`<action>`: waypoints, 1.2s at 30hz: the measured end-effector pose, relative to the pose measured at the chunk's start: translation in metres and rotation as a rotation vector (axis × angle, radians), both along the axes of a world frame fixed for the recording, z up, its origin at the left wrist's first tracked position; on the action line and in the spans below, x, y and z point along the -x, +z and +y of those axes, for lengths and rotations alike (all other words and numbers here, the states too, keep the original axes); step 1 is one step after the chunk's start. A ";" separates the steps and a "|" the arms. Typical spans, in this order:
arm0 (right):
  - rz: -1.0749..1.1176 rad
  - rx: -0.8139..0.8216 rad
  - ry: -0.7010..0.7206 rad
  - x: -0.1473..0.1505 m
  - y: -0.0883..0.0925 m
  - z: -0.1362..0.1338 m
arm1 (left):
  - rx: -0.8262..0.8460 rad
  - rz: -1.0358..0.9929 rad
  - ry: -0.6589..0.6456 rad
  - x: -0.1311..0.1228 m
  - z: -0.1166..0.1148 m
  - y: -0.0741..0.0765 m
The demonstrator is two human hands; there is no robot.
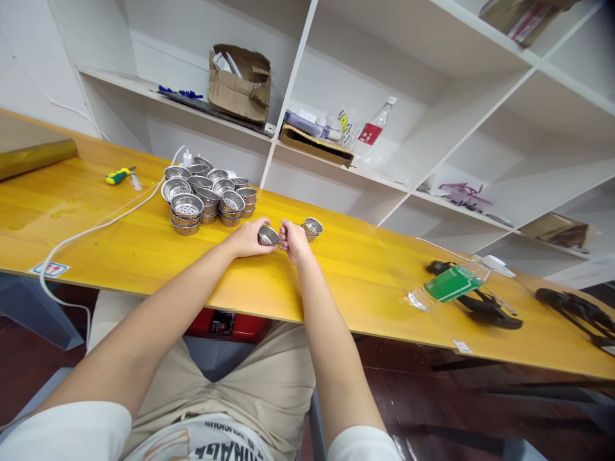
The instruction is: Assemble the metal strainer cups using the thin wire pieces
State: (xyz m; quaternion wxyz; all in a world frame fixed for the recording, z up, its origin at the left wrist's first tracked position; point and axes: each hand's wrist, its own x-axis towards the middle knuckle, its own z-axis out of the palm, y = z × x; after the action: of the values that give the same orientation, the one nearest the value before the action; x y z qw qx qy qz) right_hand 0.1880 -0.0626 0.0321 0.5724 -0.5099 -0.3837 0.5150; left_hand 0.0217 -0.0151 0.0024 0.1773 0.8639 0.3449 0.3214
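Observation:
Tilted in the grasp of my left hand (250, 239) is a small perforated metal strainer cup (268, 236), held low over the yellow table. Closed fingers of my right hand (291, 241) meet the cup's right rim; whatever they pinch is too small to make out. Just beyond that hand, another perforated strainer cup (312, 228) sits on the table. To the left of my hands, many similar strainer cups (187, 206) stand close together in stacks.
A white cable (108, 223) crosses the yellow table (230, 282) at left, near a green-yellow screwdriver (118, 175) and a gold roll (38, 158). At right stand a green-labelled bottle (454, 283) and black straps (494, 312). White shelves (336, 173) rise behind.

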 end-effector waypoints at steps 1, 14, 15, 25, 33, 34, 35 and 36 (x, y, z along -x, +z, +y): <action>-0.002 0.004 -0.001 0.000 0.000 0.000 | 0.001 0.005 -0.002 0.000 0.000 0.000; 0.033 0.019 -0.013 0.002 0.002 -0.001 | -0.003 0.017 -0.021 0.000 0.001 -0.001; 0.029 0.020 -0.008 0.002 0.002 -0.002 | -0.004 0.018 -0.023 0.000 0.001 -0.002; -0.107 0.104 0.086 -0.002 -0.002 0.000 | -0.090 -0.005 -0.113 -0.004 0.007 -0.009; -0.168 0.169 0.254 -0.010 -0.005 0.006 | -0.146 -0.046 -0.170 -0.009 0.012 -0.016; -0.166 0.173 0.275 -0.011 -0.005 0.006 | -0.141 -0.048 -0.170 -0.009 0.011 -0.016; -0.165 0.176 0.293 -0.012 -0.005 0.007 | -0.137 -0.047 -0.170 -0.009 0.011 -0.015; -0.164 0.179 0.305 -0.013 -0.005 0.007 | -0.133 -0.043 -0.171 -0.009 0.010 -0.015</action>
State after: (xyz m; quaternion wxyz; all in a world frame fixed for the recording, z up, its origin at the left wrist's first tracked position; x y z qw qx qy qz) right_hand 0.2008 -0.0553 0.0269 0.4068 -0.5349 -0.4546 0.5846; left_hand 0.0308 -0.0050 -0.0123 0.1536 0.8930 0.2438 0.3458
